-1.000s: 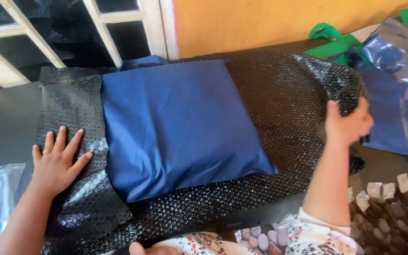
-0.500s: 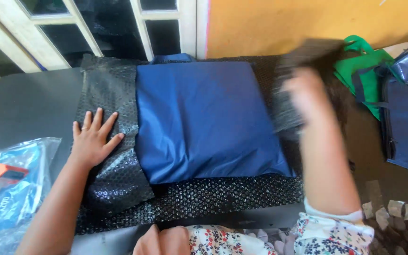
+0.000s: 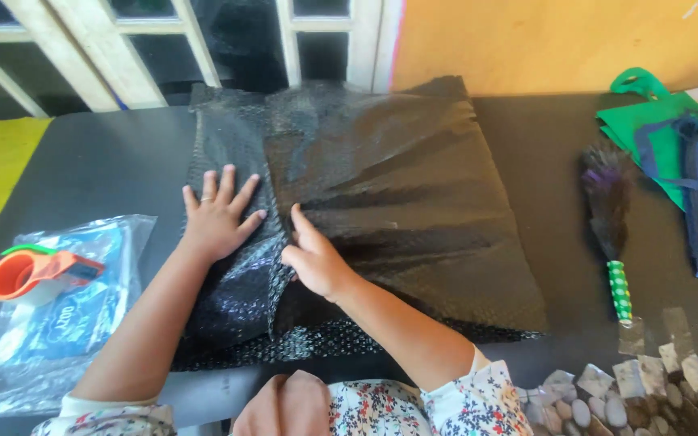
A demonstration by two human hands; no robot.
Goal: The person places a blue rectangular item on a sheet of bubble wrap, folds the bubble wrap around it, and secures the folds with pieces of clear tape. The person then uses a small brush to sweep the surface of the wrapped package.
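Observation:
A sheet of black bubble wrap [image 3: 397,186] lies folded over a flat square parcel on the dark grey table [image 3: 107,169]; the blue item inside is hidden. My left hand [image 3: 218,214] rests flat with fingers spread on the left flap of the wrap. My right hand [image 3: 313,257] presses the edge of the right flap down where it overlaps the left flap, thumb and fingers pinching the plastic there.
An orange tape dispenser [image 3: 30,273] sits on a clear plastic packet [image 3: 58,323] at the left. A feather duster with a green striped handle [image 3: 611,242] lies at the right, beside green and blue bags [image 3: 680,161]. Window frames run along the far edge.
My right hand pulled the right flap of bubble wrap across and over the blue item, which is now fully covered. My left hand stayed flat on the left flap.

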